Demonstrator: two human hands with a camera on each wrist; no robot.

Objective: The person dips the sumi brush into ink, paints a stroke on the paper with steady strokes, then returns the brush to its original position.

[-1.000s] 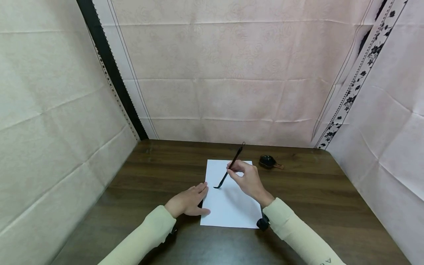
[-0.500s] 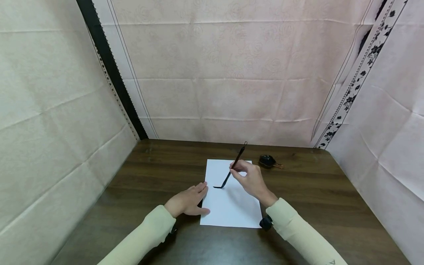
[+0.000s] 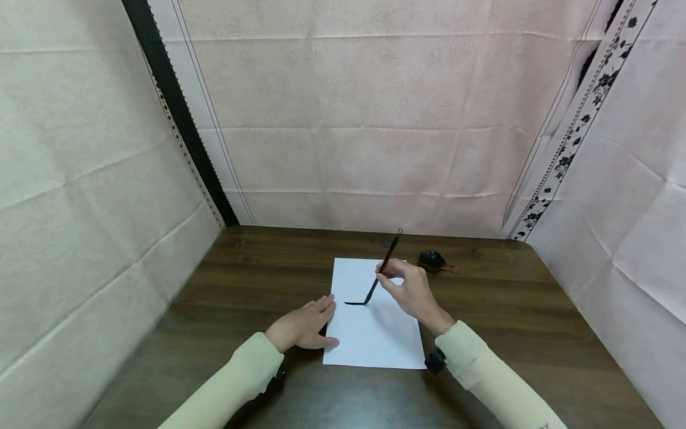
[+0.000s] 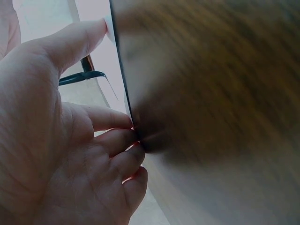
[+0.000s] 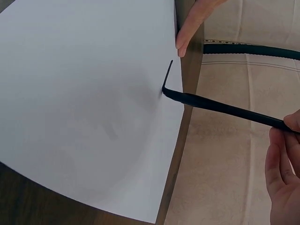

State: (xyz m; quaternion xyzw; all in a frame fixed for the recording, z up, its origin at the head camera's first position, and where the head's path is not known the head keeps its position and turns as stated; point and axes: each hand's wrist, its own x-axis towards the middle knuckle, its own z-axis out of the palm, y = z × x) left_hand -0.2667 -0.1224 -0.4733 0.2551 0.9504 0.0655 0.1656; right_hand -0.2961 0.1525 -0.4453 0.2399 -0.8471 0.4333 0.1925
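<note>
A sheet of white paper (image 3: 375, 341) lies on the wooden table. My right hand (image 3: 412, 293) pinches a dark calligraphy brush (image 3: 372, 291) partway up its handle, thumb against fingers. The brush leans to the right, and its bent tip touches the paper at the right end of a thin black horizontal stroke (image 3: 354, 303). My left hand (image 3: 303, 325) rests flat across the paper's left edge, fingers extended. In the right wrist view the brush (image 5: 225, 107) and stroke (image 5: 168, 73) show closely. In the left wrist view, the left palm (image 4: 51, 140) hides part of the brush.
A small glossy black object (image 3: 431, 261) with a brown piece sticking out sits beyond the paper's upper right corner. Pale cloth (image 3: 343, 161) hangs behind the table and along both sides. A dark wrist camera (image 3: 435, 360) is under the right sleeve.
My right hand has moved the brush rightward across the paper, and the black stroke behind its tip has grown longer. My left hand has stayed in place.
</note>
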